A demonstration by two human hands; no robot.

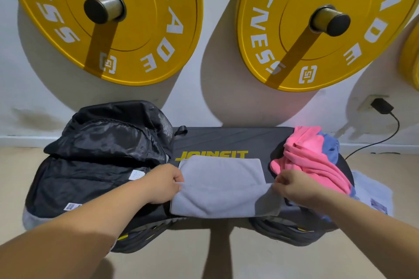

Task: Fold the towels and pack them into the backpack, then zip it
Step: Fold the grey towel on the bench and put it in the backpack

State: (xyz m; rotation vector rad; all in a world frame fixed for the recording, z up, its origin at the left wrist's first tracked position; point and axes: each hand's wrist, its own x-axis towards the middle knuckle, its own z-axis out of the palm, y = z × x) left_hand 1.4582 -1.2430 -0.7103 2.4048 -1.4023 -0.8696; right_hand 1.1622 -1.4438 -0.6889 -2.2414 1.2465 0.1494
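A grey towel [221, 188] lies flat on the black bench [229, 140], its near part doubled over. My left hand [164, 182] pinches the towel's left edge. My right hand [292, 184] pinches its right edge at the fold. The black backpack [99, 154] lies unzipped at the left end of the bench, its flap thrown back and the lining showing. A crumpled pink towel [310, 161] sits at the right end, on top of a blue towel [330, 145].
Two yellow weight plates [140, 36] [283, 41] hang on pegs on the white wall behind the bench. A black charger with a cable [383, 106] is plugged in at the right. Papers [371, 192] lie on the floor at the right.
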